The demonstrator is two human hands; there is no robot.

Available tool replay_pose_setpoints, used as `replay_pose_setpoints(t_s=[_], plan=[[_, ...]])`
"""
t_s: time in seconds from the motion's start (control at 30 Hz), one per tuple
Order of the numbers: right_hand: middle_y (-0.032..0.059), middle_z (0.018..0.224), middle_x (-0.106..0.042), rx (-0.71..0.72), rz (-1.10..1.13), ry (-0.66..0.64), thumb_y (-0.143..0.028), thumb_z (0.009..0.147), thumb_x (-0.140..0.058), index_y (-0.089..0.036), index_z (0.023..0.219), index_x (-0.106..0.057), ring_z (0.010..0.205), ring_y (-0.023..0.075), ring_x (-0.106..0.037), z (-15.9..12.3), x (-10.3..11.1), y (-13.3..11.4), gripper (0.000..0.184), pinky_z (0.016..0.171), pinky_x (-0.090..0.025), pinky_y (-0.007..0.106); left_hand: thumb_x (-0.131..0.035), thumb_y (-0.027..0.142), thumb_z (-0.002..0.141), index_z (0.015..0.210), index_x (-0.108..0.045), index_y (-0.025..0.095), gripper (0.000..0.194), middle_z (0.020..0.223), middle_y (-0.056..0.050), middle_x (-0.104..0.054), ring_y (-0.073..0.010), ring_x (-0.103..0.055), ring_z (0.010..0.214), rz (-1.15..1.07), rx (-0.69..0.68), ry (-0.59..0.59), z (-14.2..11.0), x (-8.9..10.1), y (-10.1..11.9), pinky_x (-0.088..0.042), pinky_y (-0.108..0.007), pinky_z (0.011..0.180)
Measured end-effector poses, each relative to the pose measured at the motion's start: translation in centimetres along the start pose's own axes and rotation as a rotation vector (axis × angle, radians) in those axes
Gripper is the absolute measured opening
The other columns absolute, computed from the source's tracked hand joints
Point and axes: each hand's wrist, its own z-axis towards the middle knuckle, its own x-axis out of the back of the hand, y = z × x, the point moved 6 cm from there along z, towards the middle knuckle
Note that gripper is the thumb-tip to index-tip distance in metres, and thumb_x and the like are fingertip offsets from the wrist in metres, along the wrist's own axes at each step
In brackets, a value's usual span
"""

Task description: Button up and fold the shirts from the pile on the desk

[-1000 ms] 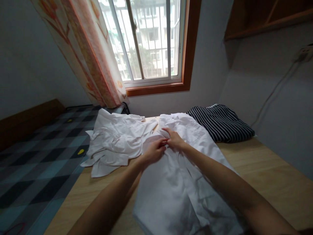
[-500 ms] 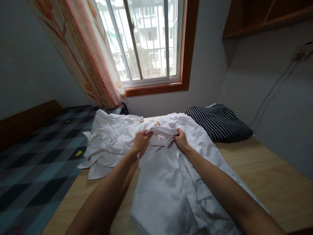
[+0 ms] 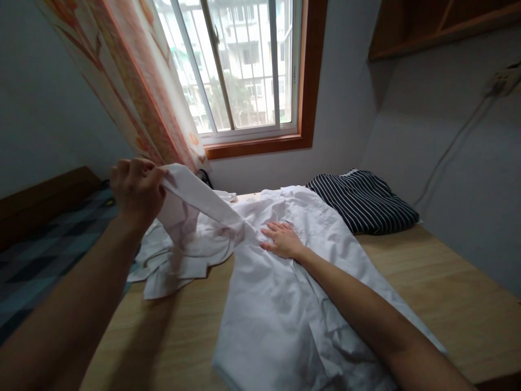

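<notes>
A white shirt (image 3: 280,320) lies spread on the wooden table (image 3: 448,282) in front of me. My left hand (image 3: 136,190) is raised to the left and closed on the end of the shirt's white sleeve (image 3: 203,203), which stretches taut up from the shirt's shoulder. My right hand (image 3: 283,240) lies flat and open on the shirt near the shoulder, fingers spread, pressing the cloth down. A second crumpled white garment (image 3: 179,255) lies on the table under the lifted sleeve.
A folded black-and-white striped garment (image 3: 362,201) lies at the table's back right. A bed with a checked cover (image 3: 36,255) runs along the left. A window (image 3: 244,70) with a floral curtain (image 3: 134,92) is behind the table; a grey wall stands at right.
Both hands were together at the shirt's collar area. My left hand has swung up and left, pulling the sleeve out taut; my right hand has opened flat on the shirt.
</notes>
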Motion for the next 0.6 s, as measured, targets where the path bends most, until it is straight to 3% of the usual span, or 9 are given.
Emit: replay_pose_setpoints(t_s=[0.13, 0.23, 0.3, 0.37, 0.4, 0.47, 0.53, 0.6], plan=[[0.009, 0.154, -0.036, -0.01, -0.018, -0.017, -0.058, 0.095, -0.046, -0.025, 0.142, -0.049, 0.141, 0.0272, -0.032, 0.0, -0.6, 0.0, 0.058, 0.115, -0.02, 0.045, -0.047, 0.018, 0.088, 0.09, -0.068, 0.016, 0.021, 0.108, -0.01, -0.062, -0.029, -0.049, 0.113, 0.142, -0.117, -0.22, -5.2, -3.9, -0.5, -0.033, -0.044, 0.097], [0.0107, 0.154, -0.036, -0.011, 0.049, -0.015, -0.059, 0.092, -0.051, -0.024, 0.141, -0.05, 0.141, 0.0295, -0.031, 0.2, -0.5, 0.0, 0.06, 0.115, -0.019, 0.048, -0.046, 0.015, 0.087, 0.095, -0.068, 0.017, 0.023, 0.104, -0.013, -0.066, -0.0305, -0.055, 0.105, 0.188, -0.224, -0.546, -9.3, -7.3, 0.0, -0.038, -0.042, 0.09], [0.0099, 0.149, -0.044, -0.005, 0.212, -0.05, -0.059, 0.092, -0.05, -0.024, 0.135, -0.057, 0.138, 0.0295, -0.037, 0.5, 0.2, 0.4, 0.056, 0.113, -0.024, 0.048, -0.045, 0.013, 0.087, 0.096, -0.069, 0.017, 0.026, 0.103, -0.013, -0.068, -0.0309, -0.059, 0.1, 0.176, -0.223, -0.731, -10.9, -8.7, 0.0, -0.041, -0.04, 0.085], [0.0081, 0.137, -0.057, 0.018, 0.448, -0.074, -0.058, 0.096, -0.044, -0.026, 0.129, -0.062, 0.127, 0.0262, -0.05, 0.7, 1.7, 1.3, 0.05, 0.107, -0.036, 0.043, -0.047, 0.012, 0.086, 0.093, -0.07, 0.016, 0.024, 0.103, -0.013, -0.07, -0.0309, -0.063, 0.097, 0.18, -0.16, -0.833, -11.0, -9.0, -0.3, -0.043, -0.04, 0.084], [0.0078, 0.133, -0.06, 0.024, 0.538, -0.054, -0.056, 0.096, -0.043, -0.025, 0.128, -0.062, 0.122, 0.0245, -0.055, 0.6, 2.9, 2.2, 0.048, 0.103, -0.041, 0.04, -0.05, 0.012, 0.085, 0.091, -0.07, 0.016, 0.021, 0.101, -0.013, -0.071, -0.0312, -0.064, 0.095, 0.194, -0.125, -0.871, -10.7, -8.9, -0.4, -0.044, -0.041, 0.083], [0.0101, 0.129, -0.061, -0.052, 0.549, 0.121, -0.054, 0.092, -0.053, -0.022, 0.129, -0.061, 0.118, 0.0245, -0.057, -0.2, 6.2, 5.2, 0.05, 0.1, -0.044, 0.038, -0.054, 0.014, 0.083, 0.085, -0.07, 0.014, 0.016, 0.095, -0.014, -0.072, -0.0318, -0.066, 0.09, 0.244, -0.058, -0.927, -9.6, -8.2, -0.5, -0.046, -0.041, 0.08], [0.0145, 0.129, -0.059, -0.29, 0.354, 0.376, -0.054, 0.079, -0.069, -0.018, 0.129, -0.059, 0.119, 0.0288, -0.055, -2.3, 9.6, 9.6, 0.063, 0.099, -0.044, 0.041, -0.054, 0.017, 0.082, 0.083, -0.07, 0.012, 0.016, 0.092, -0.016, -0.071, -0.0322, -0.066, 0.088, 0.272, -0.027, -0.899, -8.0, -7.0, 0.6, -0.047, -0.041, 0.078], [0.0173, 0.123, -0.061, -0.575, 0.149, 0.472, -0.053, 0.07, -0.076, -0.015, 0.13, -0.057, 0.112, 0.0321, -0.058, -5.0, 11.6, 13.5, 0.073, 0.092, -0.047, 0.042, -0.053, 0.021, 0.083, 0.088, -0.071, 0.013, 0.02, 0.097, -0.016, -0.071, -0.0316, -0.066, 0.09, 0.186, -0.039, -0.763, -6.2, -5.7, 3.2, -0.048, -0.041, 0.079]])
